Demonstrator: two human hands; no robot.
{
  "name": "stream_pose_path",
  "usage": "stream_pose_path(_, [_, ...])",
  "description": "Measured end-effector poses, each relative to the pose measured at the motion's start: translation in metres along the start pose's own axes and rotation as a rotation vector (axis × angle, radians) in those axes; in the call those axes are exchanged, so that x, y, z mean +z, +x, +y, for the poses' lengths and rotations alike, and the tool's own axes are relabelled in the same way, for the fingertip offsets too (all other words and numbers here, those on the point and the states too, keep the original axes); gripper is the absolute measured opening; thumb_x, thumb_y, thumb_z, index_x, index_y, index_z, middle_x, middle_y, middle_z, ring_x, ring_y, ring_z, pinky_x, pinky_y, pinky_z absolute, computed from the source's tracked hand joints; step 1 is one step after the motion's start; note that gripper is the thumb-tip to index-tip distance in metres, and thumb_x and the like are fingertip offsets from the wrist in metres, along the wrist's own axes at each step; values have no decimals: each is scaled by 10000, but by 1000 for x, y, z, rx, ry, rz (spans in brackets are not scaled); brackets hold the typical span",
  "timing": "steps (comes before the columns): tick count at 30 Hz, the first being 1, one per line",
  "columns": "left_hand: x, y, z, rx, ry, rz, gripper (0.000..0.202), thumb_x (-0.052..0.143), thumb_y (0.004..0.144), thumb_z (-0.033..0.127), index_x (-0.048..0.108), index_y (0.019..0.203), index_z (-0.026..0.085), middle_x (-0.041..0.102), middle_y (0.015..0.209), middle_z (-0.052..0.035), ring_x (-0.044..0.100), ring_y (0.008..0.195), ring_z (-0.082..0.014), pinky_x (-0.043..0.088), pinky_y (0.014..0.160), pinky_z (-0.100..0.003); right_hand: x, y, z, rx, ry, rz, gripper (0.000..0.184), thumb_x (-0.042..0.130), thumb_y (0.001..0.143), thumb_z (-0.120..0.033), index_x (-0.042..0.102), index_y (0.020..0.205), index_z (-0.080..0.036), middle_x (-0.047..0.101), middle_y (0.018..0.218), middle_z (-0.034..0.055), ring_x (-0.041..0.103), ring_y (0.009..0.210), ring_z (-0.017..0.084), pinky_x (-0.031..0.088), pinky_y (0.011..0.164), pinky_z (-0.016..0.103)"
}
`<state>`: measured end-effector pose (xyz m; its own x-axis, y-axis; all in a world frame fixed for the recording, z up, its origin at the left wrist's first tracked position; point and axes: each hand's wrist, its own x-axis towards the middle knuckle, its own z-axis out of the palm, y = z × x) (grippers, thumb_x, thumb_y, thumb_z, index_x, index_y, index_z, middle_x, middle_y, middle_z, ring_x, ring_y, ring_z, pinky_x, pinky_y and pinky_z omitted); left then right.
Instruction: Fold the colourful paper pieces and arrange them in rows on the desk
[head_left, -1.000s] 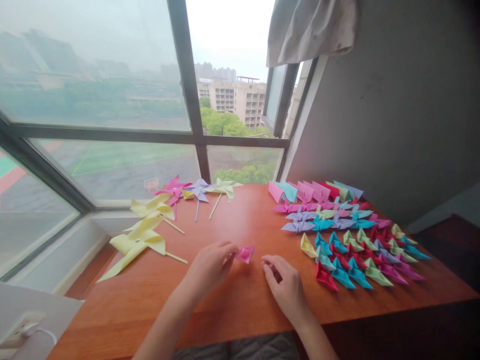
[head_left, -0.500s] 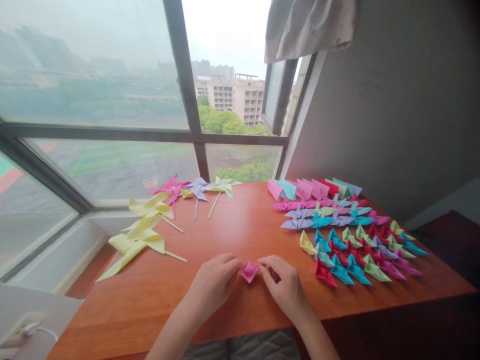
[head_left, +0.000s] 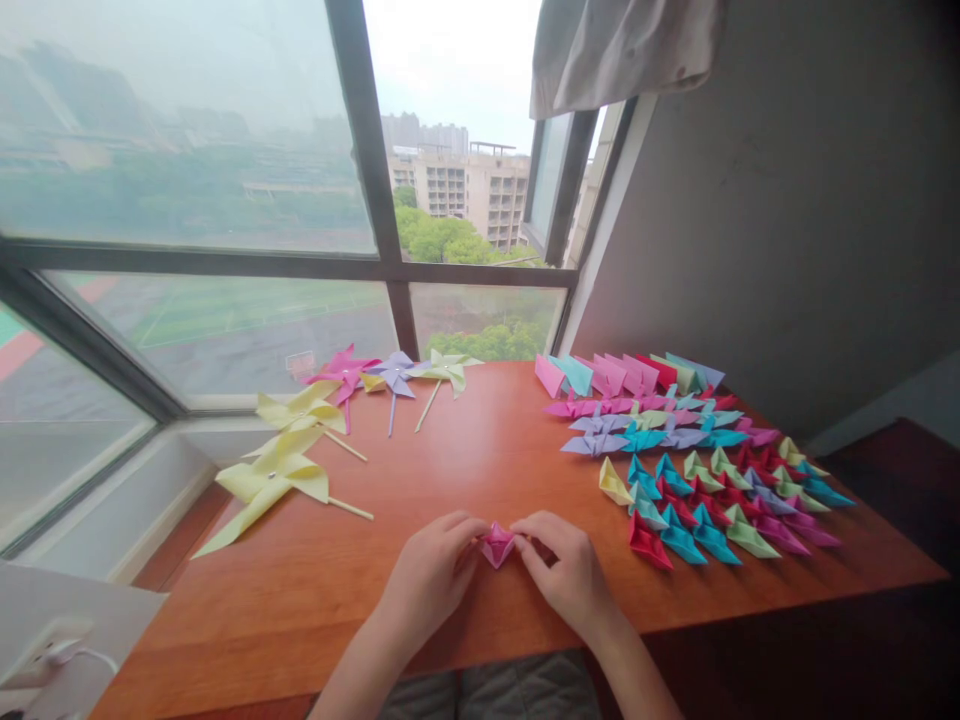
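Note:
Near the front of the wooden table [head_left: 450, 475], a small pink folded paper boat [head_left: 498, 546] is held between my two hands. A peak stands up in its middle. My left hand [head_left: 437, 565] pinches the boat's left end between thumb and fingertips. At the opposite end, my right hand [head_left: 559, 562] pinches the right tip the same way. The fingertips partly cover both ends. Closest on the right is a row of finished paper boats, with a red boat [head_left: 649, 541] nearest my right hand.
Pinwheels, among them a large yellow pinwheel [head_left: 274, 478] and a purple pinwheel [head_left: 397, 374], lie along the left and back. Several rows of folded paper cranes [head_left: 600, 425], boats and pink paper planes [head_left: 624, 375] fill the right side. A window frame [head_left: 401, 320] rises behind the table.
The pink paper has gone from a wider, flatter shape to a narrower one with a raised middle peak. My right hand has moved slightly left, closer to my left hand.

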<state>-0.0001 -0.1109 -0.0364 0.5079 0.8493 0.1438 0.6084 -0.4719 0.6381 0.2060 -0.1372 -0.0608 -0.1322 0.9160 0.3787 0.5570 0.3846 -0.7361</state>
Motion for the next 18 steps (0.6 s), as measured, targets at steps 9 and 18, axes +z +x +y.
stream_pose_path(9, [5,3,3,23,-5,-13,230,491,842,91,659,926,225,683,898,-41,629,827,-180,464,718,-239,0,0,1,-13,-8,-24,174,537,921,-222,710,937,-224,697,855,41,645,787,163,517,689,254])
stream_pose_path(18, [11,3,3,55,19,-7,209,470,880,130,655,912,222,668,875,-46,618,817,-179,467,711,-242,2,-1,0,-4,-45,-60,123,572,897,-210,687,938,-223,693,842,26,628,744,153,499,679,252])
